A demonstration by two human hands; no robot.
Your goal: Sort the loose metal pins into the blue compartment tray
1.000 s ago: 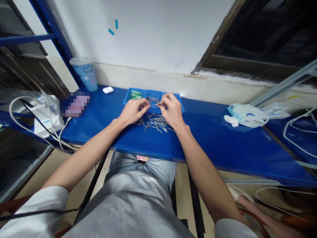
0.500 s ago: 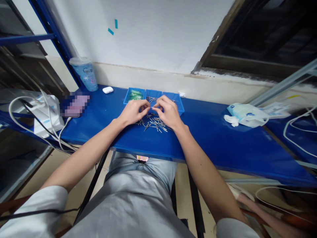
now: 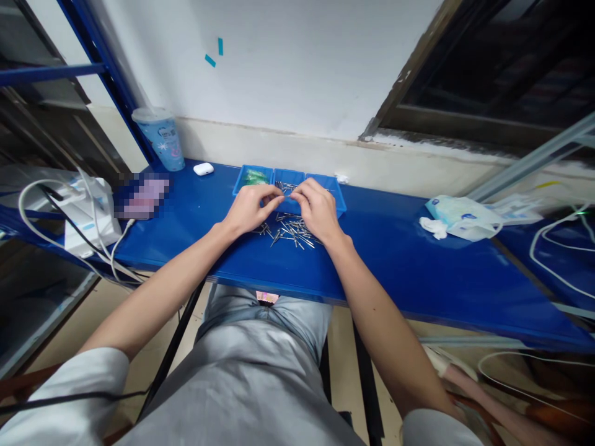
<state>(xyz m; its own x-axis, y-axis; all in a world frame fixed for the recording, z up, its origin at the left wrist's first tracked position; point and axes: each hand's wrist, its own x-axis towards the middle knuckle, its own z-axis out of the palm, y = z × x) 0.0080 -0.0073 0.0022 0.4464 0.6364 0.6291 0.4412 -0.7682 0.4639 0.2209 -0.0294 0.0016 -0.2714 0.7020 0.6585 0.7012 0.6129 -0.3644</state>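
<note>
Thumb against forefinger on your left hand [image 3: 253, 207], the same narrow pinch on your right hand [image 3: 320, 212], and the two sets of fingertips nearly meet! Between them you're holding a thin, metal-looking piece [image 3: 287, 197], most of it hidden by your fingers. Just below, on the glossy blue bench [image 3: 385, 248], there's a loose heap of slim silver metal pins [image 3: 297, 232], pointing every which way. Beyond your knuckles, three small blue plastic trays [image 3: 289, 174] stand side by side: green packets [image 3: 255, 177] in the left one, short silver pieces [image 3: 285, 185] in the middle, and your right hand hides part of the third. Over to your left, a rounded white case [image 3: 203, 169] lies near a tall blue patterned cup [image 3: 160, 139]; well off right, a pale blue-and-white tissue pack [image 3: 465, 215].
</note>
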